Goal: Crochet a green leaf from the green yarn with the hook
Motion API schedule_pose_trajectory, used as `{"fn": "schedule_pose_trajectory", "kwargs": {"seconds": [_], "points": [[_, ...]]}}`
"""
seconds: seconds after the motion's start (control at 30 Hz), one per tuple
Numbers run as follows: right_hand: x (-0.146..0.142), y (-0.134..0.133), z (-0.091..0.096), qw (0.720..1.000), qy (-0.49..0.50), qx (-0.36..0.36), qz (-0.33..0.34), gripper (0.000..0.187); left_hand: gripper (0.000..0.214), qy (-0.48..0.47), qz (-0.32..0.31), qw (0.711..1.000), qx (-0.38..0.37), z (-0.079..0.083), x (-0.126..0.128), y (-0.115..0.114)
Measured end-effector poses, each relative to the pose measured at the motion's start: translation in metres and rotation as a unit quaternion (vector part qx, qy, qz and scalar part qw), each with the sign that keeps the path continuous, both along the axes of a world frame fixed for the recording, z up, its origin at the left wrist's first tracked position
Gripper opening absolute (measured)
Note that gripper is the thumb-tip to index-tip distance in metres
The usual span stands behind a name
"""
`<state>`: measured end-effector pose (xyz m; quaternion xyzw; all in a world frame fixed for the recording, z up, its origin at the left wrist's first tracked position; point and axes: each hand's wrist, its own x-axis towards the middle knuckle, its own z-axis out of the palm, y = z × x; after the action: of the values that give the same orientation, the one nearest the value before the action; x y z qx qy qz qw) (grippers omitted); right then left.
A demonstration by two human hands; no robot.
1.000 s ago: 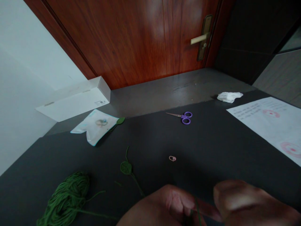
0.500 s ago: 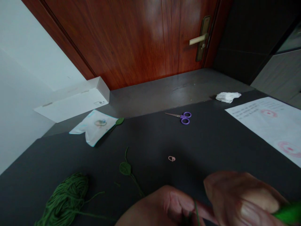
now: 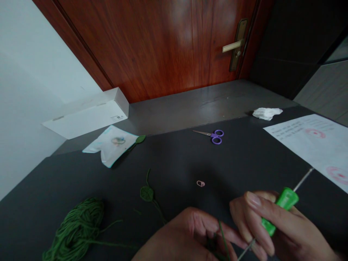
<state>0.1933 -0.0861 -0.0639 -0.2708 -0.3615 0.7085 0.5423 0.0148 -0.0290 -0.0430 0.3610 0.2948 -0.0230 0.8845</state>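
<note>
In my right hand [image 3: 258, 221] is a crochet hook [image 3: 286, 198] with a green grip. One metal end points up to the right, the other down toward my left hand [image 3: 187, 235]. My left hand is closed at the bottom centre, with green yarn [image 3: 223, 235] running over its fingers. Dark green work sits under those fingers, mostly hidden. A skein of green yarn [image 3: 77, 228] lies at the lower left, its strand leading toward my left hand. Just beyond that hand rests a small green crocheted leaf [image 3: 147, 194] with a stem. A pink stitch marker [image 3: 201, 183] lies ahead of both hands.
Purple-handled scissors [image 3: 216, 137] lie beyond the marker. At the back left are a white pouch [image 3: 114, 145] with a green leaf beside it and a long white box [image 3: 92, 116]. Crumpled tissue [image 3: 267, 113] and a printed sheet [image 3: 307, 132] are on the right.
My right hand has turned, so the hook's green grip and both metal ends now show. My left hand stays in nearly the same place with the yarn. The view has shifted slightly.
</note>
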Motion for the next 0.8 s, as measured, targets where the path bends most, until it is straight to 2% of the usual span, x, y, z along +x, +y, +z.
{"fn": "schedule_pose_trajectory", "kwargs": {"seconds": [0.1,0.23,0.37,0.47,0.7,0.8], "points": [[-0.0004,0.0003,-0.0010,1.000,0.004,-0.018,-0.001,0.055,0.040,0.009,0.029,1.000,0.009,-0.0007,0.0011,-0.0018],[-0.0006,0.0035,0.0014,0.997,-0.046,-0.047,-0.030,0.052,0.028,0.014,0.077,0.994,0.071,-0.0037,0.0012,-0.0025],[-0.0023,0.0077,0.0045,0.990,-0.100,-0.061,-0.078,0.050,0.045,0.054,0.156,0.979,0.120,-0.0056,0.0013,-0.0044],[-0.0043,0.0084,0.0026,0.989,-0.107,-0.065,-0.078,0.050,0.067,0.074,0.199,0.965,0.154,-0.0055,0.0012,-0.0066],[-0.0082,0.0082,-0.0005,0.990,-0.092,-0.085,-0.065,0.049,0.089,0.083,0.202,0.948,0.230,-0.0061,0.0037,-0.0066],[-0.0071,0.0072,-0.0011,0.989,-0.101,-0.079,-0.068,0.048,0.092,0.093,0.229,0.939,0.238,-0.0024,0.0052,-0.0077]]}}
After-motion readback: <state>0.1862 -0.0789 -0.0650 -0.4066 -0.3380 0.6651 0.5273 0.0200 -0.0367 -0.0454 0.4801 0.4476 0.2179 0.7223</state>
